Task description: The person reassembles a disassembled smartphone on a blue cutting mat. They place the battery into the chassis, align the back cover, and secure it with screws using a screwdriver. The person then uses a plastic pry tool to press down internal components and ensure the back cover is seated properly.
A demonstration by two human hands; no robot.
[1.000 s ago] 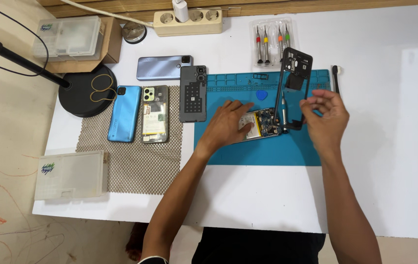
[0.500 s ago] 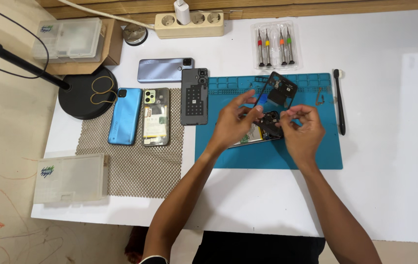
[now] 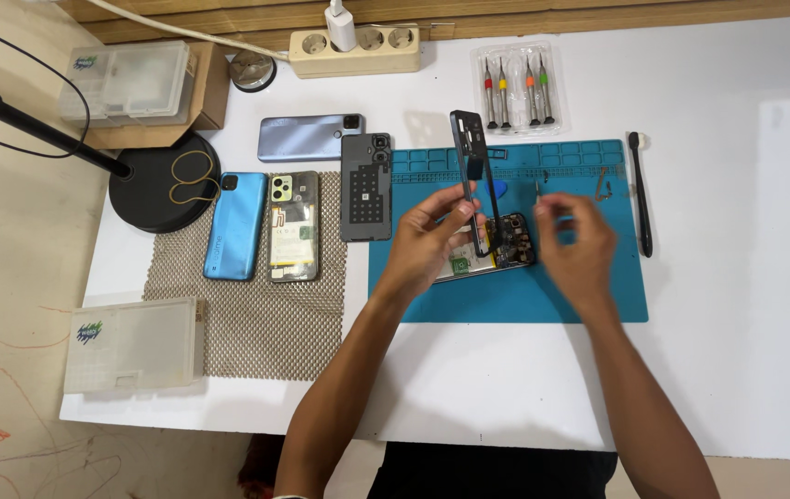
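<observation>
Disassembly was the step in hand, judging by the layout: the left hand (image 3: 427,242) gripped a black phone frame (image 3: 471,180), tilted up on edge over the opened phone (image 3: 492,254) that lay on the blue repair mat (image 3: 524,296). The frame's lower end appeared to touch the opened phone, its upper end stood clear above the mat's tray compartments. The right hand (image 3: 575,248) hovered just beside the frame with fingers pinched narrow; whether it held a screw or other small part could not be told. The next move would likely call for a steady lift of the frame clear of the exposed board, with care not to snag anything underneath.

Counted across the white table (image 3: 737,323): four precision screwdrivers (image 3: 515,88) sat in a clear case, with coloured collars. Five phones or phone bodies showed in all: a grey-blue phone (image 3: 310,137) face down, a bright blue phone (image 3: 233,225), an open-backed phone (image 3: 294,226) showing its battery, a grey back cover (image 3: 365,188), and the one being worked on. One black brush-like tool (image 3: 640,194) lay at the mat's right edge. Two clear plastic boxes (image 3: 132,344) stood to the left, one mesh pad (image 3: 256,305), one round stand base (image 3: 162,192), one power strip (image 3: 353,48).
</observation>
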